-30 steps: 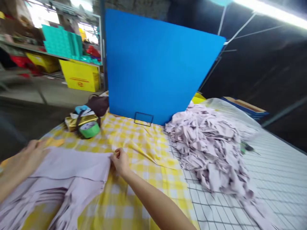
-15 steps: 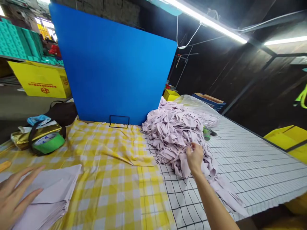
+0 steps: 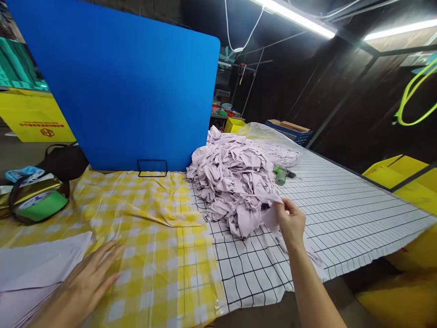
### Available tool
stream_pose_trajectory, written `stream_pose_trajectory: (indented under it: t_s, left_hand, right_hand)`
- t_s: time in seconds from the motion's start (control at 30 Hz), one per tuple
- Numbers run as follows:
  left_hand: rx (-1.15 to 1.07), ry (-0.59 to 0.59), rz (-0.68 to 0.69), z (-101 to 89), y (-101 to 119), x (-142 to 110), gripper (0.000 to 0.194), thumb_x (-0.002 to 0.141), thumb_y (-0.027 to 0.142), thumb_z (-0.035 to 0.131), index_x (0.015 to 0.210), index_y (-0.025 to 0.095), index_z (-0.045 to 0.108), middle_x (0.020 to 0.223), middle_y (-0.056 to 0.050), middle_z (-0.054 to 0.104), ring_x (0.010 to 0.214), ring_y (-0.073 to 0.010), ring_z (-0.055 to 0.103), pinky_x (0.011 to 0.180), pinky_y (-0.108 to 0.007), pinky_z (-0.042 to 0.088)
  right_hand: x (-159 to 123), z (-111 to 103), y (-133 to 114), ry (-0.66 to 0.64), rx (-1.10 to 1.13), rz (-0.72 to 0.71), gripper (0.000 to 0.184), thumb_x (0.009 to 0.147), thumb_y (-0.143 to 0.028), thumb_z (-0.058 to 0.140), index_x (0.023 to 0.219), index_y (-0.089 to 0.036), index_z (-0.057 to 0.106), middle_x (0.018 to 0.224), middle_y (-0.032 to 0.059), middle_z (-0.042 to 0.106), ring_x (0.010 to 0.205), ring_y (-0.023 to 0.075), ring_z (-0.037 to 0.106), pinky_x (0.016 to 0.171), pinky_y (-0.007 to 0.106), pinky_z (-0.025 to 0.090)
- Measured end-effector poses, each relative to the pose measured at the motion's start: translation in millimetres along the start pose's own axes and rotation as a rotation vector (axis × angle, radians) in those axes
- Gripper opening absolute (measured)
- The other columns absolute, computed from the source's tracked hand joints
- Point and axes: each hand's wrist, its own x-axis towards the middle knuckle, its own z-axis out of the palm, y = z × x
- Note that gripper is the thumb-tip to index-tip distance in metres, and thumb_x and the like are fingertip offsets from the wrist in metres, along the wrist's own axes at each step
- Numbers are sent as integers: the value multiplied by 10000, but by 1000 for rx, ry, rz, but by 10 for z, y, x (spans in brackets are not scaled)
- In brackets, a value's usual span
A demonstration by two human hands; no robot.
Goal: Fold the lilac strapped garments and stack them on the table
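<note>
Right hand is pinched shut on one lilac fabric piece at the near edge of the loose pile, which sits just ahead and left of that hand on the grid-print part of the table. The piece looks partly lifted, but its far end is among the other scraps, so I can't tell if it's free.

Left hand is open, palm down, fingers spread on the yellow check cloth, its fingertips just right of the flat stack of lilac pieces. It grips nothing.

Step, as I read it: picking one piece off the pile, with the flat stack by the left hand as the likely destination. Only just begun for this piece.

Next move calls for:
- pulling the piece clear without dragging neighbours; they're tangled
- carrying it across the check cloth toward the left hand
- left hand taking the other end to flatten and square it on the stack

Around: blue board upright beyond both hands, green tape roll and black bag far side of the left hand, clear plastic bag and a small green tool beyond the right.
</note>
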Motion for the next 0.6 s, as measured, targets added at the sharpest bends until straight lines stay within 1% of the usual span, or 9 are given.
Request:
stream_pose_trajectory:
  t_s: [0.1,0.17,0.23,0.33,0.4,0.43,0.5,0.53,0.6]
  left_hand:
    - [-137,-40,115,36,293,82,521,854,346,413,1363,344,303,1283,-12,514,1091,-197,553,886,-290,479]
    - [-245,-117,95,22,556,150,482,854,324,433,1332,318,370,1275,-30,519,1101,-201,547,887,-284,477]
    - [-407,-229,39,-26,839,225,464,864,315,423,1325,305,379,1306,-46,488,1155,-208,504,921,-308,455]
    - [-744,-396,-61,-139,1195,334,583,830,384,501,1368,296,295,1365,-74,410,1221,-247,422,986,-395,388]
    - [-1042,-439,-115,-202,1327,385,710,773,476,565,1383,262,269,1349,-100,416,1211,-278,413,991,-431,365]
    - [-1200,-448,-139,-219,1358,397,721,770,518,551,1379,239,283,1319,-109,440,1191,-284,425,983,-436,366]
    - [-1447,-474,-185,-216,1358,385,641,793,541,502,1329,210,382,1227,-107,511,1129,-280,462,950,-422,389]
    - [-1509,-501,-210,-197,1335,360,582,787,520,522,1273,208,458,1168,-94,547,1085,-276,483,923,-408,408]
    - [-1537,-606,-271,-146,1260,280,441,707,421,645,1097,219,605,1033,-52,606,983,-265,518,859,-374,444]
  right_hand:
    - [-38,-45,-510,28,302,-115,243,725,-417,607,728,-174,616,632,-26,508,598,114,435,542,217,341]
    - [-118,-40,-807,8,428,-130,236,716,-416,634,715,-180,614,622,-34,494,581,103,421,525,205,328]
    - [-246,-1,-1043,-83,539,-62,241,713,-424,645,707,-187,602,604,-41,478,545,93,404,494,197,314]
    - [-512,107,-1294,-338,682,89,242,707,-428,654,716,-194,594,595,-46,473,511,85,390,469,191,307]
    - [-727,194,-1414,-528,747,162,244,700,-425,663,722,-189,601,595,-42,473,513,84,389,469,189,305]
    - [-842,239,-1464,-621,772,186,252,698,-427,666,708,-183,600,593,-39,469,516,83,386,467,188,301]
    - [-1080,329,-1550,-816,812,226,283,701,-444,661,673,-170,593,590,-32,460,517,81,378,462,187,293]
    - [-1200,375,-1587,-916,829,247,303,705,-457,654,659,-166,586,584,-29,457,511,79,371,457,188,290]
    - [-1429,463,-1651,-1105,872,291,344,714,-491,633,632,-164,563,563,-25,458,491,78,366,449,194,292]
